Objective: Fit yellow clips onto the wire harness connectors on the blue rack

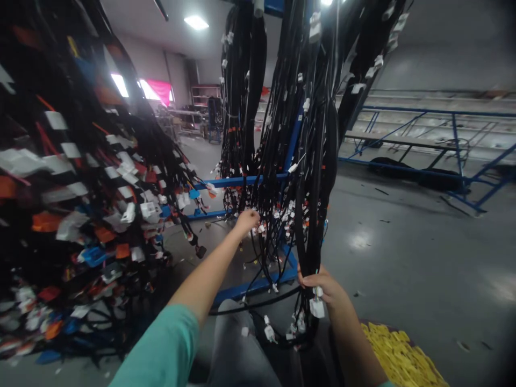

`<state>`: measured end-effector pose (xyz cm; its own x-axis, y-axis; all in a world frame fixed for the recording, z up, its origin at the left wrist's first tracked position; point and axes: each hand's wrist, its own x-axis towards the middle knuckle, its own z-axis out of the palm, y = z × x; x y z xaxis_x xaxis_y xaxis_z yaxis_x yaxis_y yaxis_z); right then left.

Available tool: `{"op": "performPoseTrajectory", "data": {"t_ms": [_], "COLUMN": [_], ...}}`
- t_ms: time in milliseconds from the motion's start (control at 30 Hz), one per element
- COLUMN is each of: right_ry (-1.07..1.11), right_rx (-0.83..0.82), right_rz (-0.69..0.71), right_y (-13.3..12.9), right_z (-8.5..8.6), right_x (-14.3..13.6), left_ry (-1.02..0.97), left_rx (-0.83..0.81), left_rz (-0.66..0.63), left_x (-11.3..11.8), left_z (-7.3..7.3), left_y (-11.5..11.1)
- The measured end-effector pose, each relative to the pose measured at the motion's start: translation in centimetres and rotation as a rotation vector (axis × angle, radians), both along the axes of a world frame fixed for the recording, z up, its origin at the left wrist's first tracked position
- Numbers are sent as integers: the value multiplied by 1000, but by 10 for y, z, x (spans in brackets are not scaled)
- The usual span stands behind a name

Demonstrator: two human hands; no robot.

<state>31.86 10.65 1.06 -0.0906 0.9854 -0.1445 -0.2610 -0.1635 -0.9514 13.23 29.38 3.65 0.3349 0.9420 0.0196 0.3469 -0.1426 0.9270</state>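
My right hand (325, 285) is wrapped round the lower part of a thick black wire harness (316, 204) that hangs from above. White connectors (317, 307) dangle just under its fingers, and the harness's tail curves near my knees. Farther off, my left hand (247, 220) is closed, its fingers curled in beside a cluster of thin black wires with small white connectors (287, 212). What those fingers hold, if anything, is hidden. Another hanging bundle of black harnesses (241, 97) is behind them.
A large mass of harnesses with white, orange and blue connectors (93, 257) fills the left side. A blue metal frame (258, 282) stands low in front of me. On the right are a blue rack (455, 142) and a pile of yellow pieces (399, 355) on the floor.
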Motion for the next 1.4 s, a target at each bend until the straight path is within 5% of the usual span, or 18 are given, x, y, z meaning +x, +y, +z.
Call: {"op": "performPoseTrajectory", "data": {"t_ms": [200,400,533,767,867,1100,1233,1400], "right_ry": [-7,7,-87,-272,-311,-287,-235,-192], "right_rx": [-46,-57,-52,22,50,47,60,61], "right_rz": [-61,-110,-289,-443,-487,-504,-464,-417], "right_y": [13,18,25,56,67,65,52,41], "right_z": [-10,-18,-18,-36,-45,-49,-44,-41], "right_x": [9,16,19,30,30,8,-12,-32], "left_ry": [-133,-68,-40,-111,-206,-288,-494,-943], "left_rx": [156,172,106,-224,-365,-388,-620,-846], "left_rz": [206,202,87,-554,-692,-609,-430,-138], "left_x": [41,52,28,-37,-54,-91,-98,-99], "left_z": [48,53,41,10,-3,-5,-4,28], "left_y": [88,104,77,-20,-60,-111,-141,-169]}}
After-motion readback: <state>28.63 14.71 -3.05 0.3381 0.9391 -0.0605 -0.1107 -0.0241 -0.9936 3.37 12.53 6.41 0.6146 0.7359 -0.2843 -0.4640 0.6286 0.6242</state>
